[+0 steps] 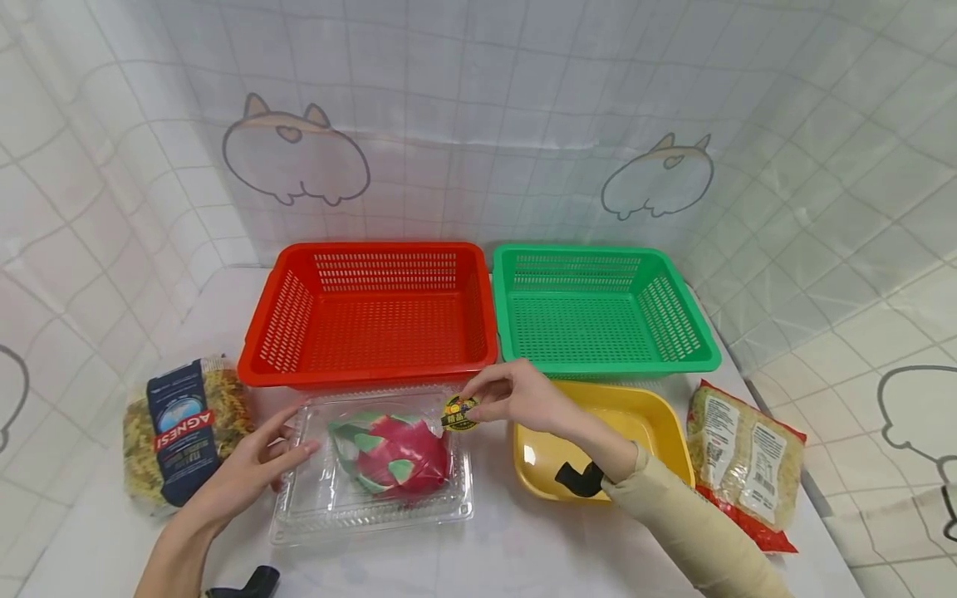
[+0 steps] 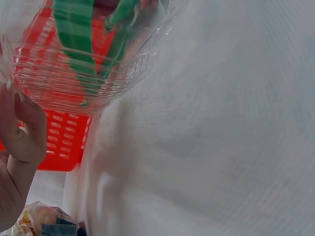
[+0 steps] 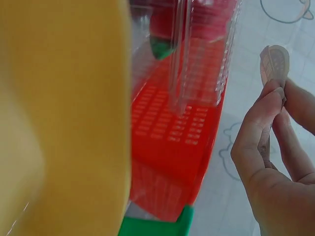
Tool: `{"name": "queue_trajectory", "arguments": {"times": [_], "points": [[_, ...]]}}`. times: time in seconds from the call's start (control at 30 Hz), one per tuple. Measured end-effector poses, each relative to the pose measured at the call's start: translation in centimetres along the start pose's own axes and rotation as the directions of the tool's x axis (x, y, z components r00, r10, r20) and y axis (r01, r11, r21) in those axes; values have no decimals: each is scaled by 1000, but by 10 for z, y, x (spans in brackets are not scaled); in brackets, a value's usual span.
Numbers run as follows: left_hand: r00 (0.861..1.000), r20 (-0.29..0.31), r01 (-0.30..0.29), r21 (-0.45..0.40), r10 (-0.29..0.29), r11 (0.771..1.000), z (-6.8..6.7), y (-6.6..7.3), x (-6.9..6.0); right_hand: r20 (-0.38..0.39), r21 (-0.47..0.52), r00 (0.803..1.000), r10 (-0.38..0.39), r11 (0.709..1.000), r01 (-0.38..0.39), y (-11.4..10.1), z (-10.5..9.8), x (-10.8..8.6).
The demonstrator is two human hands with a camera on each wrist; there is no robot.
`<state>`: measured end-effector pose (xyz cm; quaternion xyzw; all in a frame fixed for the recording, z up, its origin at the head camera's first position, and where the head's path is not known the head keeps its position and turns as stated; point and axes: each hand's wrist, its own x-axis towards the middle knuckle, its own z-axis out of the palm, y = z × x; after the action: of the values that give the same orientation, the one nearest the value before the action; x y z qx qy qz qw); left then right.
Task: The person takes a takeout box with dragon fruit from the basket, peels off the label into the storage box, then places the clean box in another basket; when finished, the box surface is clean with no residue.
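Observation:
A clear plastic clamshell box [image 1: 314, 490] lies on the white table with a pink and green dragon fruit [image 1: 407, 457] inside. My right hand [image 1: 516, 399] pinches a round black and yellow sticker [image 1: 458, 413] between thumb and fingertips, by the box's right end. In the right wrist view the sticker's pale back [image 3: 275, 61] faces the camera, with a gap between it and the box. My left hand [image 1: 250, 465] is at the box's left end, its fingers at the edge and loosely bent, the thumb apart over the lid. Their exact contact is partly hidden.
Behind the box stands a red basket [image 1: 366, 374], with a green basket [image 1: 609, 366] beside it. To the right are a yellow tray [image 1: 527, 477] and a bag of pale food [image 1: 748, 457]. A pasta bag [image 1: 187, 432] sits at the left.

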<state>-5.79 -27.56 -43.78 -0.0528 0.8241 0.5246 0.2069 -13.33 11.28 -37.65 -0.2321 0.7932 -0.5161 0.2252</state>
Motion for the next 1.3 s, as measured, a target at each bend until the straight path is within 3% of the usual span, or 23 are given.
{"name": "queue_trajectory", "arguments": {"times": [0.33,0.63,1.0,1.3], "points": [[1000,-1,-5,2,5,1000,1,3,-1,-59,-2,995,83,997,-83,11,-20,-9],[1000,2,-7,-16,7,1000,2,3,-1,-23,-72,997,72,995,-74,22,-45,-22],[1000,2,-13,-14,13,1000,1,4,-2,11,-133,987,163,978,-160,41,-68,-39],[1000,-3,-10,-9,10,1000,0,3,-1,80,-173,987,139,977,-124,55,-73,-43]]}}
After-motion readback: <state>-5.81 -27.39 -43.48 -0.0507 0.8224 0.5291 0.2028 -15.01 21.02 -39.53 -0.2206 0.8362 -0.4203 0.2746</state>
